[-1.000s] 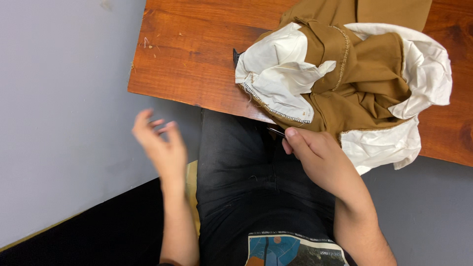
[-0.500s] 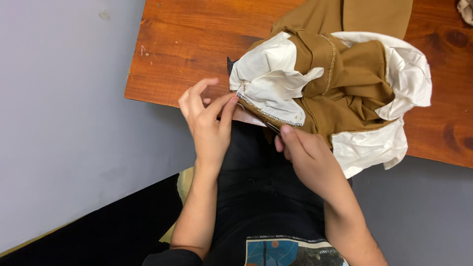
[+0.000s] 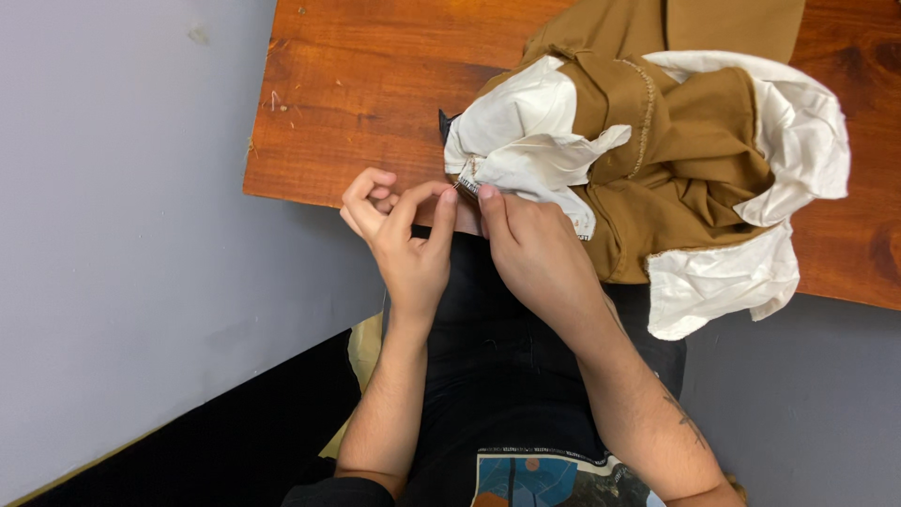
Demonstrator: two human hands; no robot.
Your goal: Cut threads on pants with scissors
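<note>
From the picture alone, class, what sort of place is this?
Probably a sewing or tailoring workspace: a brown garment with white lining lies on a wooden table, and both hands work at its edge.

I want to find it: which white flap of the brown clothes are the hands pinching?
The white lining flap at the table edge, nearest both hands; the other white flaps lie farther right, untouched.

Tan-brown garment (image 3: 676, 160) with a plain white lining (image 3: 798, 122), pale stitching dotted along its seam, lying on the reddish-brown, dark-grained wooden counter (image 3: 357, 103). Below, black trousers (image 3: 507, 357) and a black shirt with a blue, orange and white print (image 3: 535, 479), against a flat grey floor (image 3: 122, 235).
</note>
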